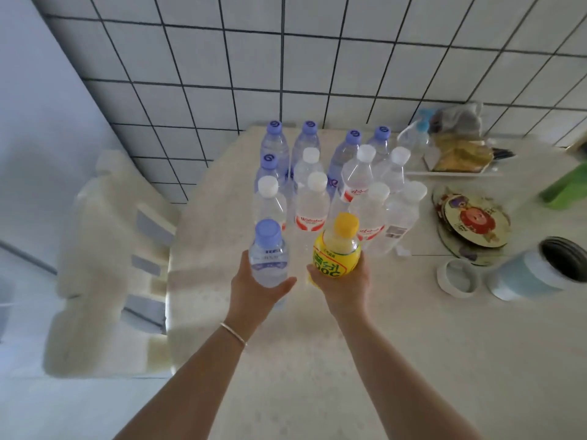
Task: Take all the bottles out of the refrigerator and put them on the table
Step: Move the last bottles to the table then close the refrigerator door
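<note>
A person's left hand grips a clear purple-capped plastic water bottle and the right hand a round yellow drink bottle, both above the pale table, near the standing cluster of clear water bottles.

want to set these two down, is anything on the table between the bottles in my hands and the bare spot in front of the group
Nothing visible. The purple-capped bottle and yellow bottle are held over bare table just in front of the standing bottles.
</note>
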